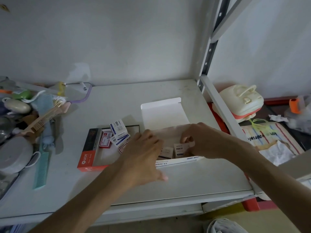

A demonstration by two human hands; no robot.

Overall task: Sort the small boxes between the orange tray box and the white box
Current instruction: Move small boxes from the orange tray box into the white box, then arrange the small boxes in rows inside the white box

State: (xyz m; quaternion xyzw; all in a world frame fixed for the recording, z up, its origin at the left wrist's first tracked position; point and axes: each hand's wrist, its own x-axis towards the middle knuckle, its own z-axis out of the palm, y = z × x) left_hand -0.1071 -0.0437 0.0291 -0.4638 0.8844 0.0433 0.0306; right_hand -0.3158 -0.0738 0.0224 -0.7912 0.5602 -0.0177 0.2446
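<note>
A small box point(180, 149) is pinched upright by the right hand point(204, 140) inside the white box point(164, 113) for neat packing; the left hand point(143, 153) is spread, holding nothing.

Teal comb point(42, 169), wooden comb point(42, 119), cream lidded container point(240, 101), grey metal shelf point(117, 101), striped cloth point(272, 137)

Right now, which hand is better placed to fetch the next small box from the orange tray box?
Probably the left hand: it hovers beside the orange tray box and its white-and-blue small boxes. The right hand is busy inside the white box.
</note>
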